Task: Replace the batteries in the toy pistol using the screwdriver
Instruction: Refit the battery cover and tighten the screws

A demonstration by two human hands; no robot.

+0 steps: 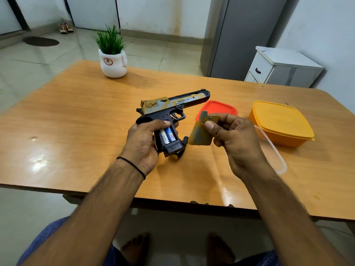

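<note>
Head view shows left grip (143, 143) clasping the toy pistol (172, 103), 2 batteries (167, 135) exposed, right grip (238, 139) pinching its cover (201, 133).

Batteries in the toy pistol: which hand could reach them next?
Probably the right hand: it pinches only the loose battery cover, just beside the exposed batteries. The left hand grips the toy pistol, steadying it.

The bench (76, 116) is wood-grain, smooth and glossy, with glare at the lower left. The toy pistol (172, 104) looks like matt black plastic with scuffed gold paint, as does the grip cover (199, 135); the yellow box (278, 123) at right is smooth plastic.
</note>
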